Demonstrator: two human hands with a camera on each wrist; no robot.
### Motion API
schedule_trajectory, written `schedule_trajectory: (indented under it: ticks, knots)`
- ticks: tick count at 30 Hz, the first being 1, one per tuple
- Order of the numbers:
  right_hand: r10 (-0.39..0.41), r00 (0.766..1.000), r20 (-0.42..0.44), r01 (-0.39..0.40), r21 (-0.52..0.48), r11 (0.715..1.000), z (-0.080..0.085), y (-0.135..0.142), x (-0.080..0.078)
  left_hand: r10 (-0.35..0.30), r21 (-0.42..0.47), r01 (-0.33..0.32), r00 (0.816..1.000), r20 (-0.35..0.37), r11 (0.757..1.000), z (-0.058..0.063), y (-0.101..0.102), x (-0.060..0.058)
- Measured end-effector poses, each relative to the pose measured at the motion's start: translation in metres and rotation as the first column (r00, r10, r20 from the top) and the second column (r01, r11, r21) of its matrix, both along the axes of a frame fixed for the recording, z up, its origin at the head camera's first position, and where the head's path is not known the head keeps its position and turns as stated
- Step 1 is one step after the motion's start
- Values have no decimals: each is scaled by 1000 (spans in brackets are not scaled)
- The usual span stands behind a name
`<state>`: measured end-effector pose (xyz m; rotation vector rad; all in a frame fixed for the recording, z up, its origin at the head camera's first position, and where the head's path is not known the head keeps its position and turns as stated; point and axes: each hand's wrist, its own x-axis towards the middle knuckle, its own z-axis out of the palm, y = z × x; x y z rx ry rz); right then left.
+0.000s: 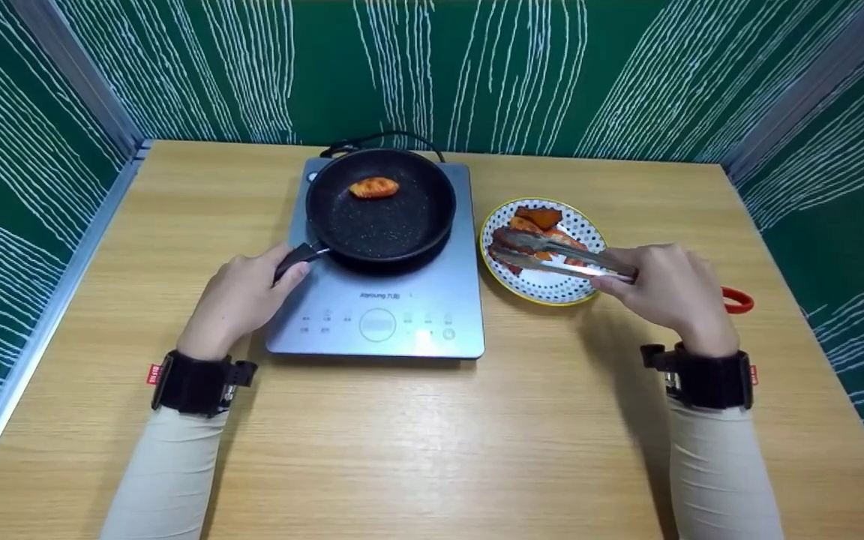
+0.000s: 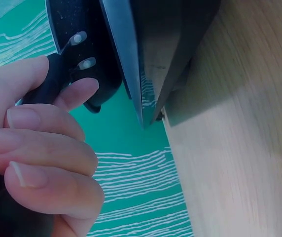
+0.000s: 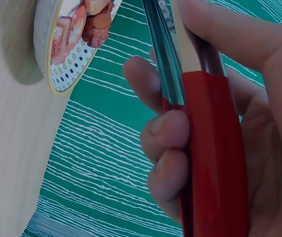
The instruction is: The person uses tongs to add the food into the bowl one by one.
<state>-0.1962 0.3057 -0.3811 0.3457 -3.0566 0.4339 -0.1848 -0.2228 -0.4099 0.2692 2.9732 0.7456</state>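
Note:
My left hand (image 1: 244,296) grips the black handle (image 2: 52,81) of a dark frying pan (image 1: 379,225). Towards the back of the pan lies one browned piece of food, perhaps a chicken wing (image 1: 374,187). On the right, my right hand (image 1: 664,289) holds metal tongs (image 1: 582,262) with red grips (image 3: 215,148). The tongs' tips are over a dotted, yellow-rimmed plate (image 1: 544,295), among several reddish-brown food pieces (image 1: 539,217). Whether the tips pinch a piece is hard to tell.
Beneath the pan is a silver induction cooker (image 1: 342,307) with a touch panel at its front and a black cord (image 1: 402,134) behind. A wooden table (image 1: 417,450) carries everything. Green, white-streaked walls (image 1: 462,75) stand at the back and both sides.

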Motion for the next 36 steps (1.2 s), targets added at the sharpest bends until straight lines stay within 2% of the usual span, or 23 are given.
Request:
schedule_trajectory:
  ticks: [9, 16, 22, 27, 36]
  knots:
    - [38, 998, -44, -34, 78, 996, -3, -6, 0, -11, -6, 11, 999, -34, 1000, 0, -1, 0]
    - [27, 999, 23, -28, 58, 998, 3, -1, 4, -9, -16, 8, 1000, -24, 1000, 2, 0, -1]
    - [35, 999, 36, -37, 50, 998, 6, 0, 6, -5, -6, 5, 1000, -23, 1000, 1, 0, -1]
    - [7, 999, 49, -9, 49, 999, 6, -4, 7, -5, -11, 4, 1000, -23, 1000, -1, -1, -1]
    - [60, 997, -45, -52, 156, 986, 0, -12, 7, -10, -9, 10, 999, -52, 1000, -1, -1, 0]
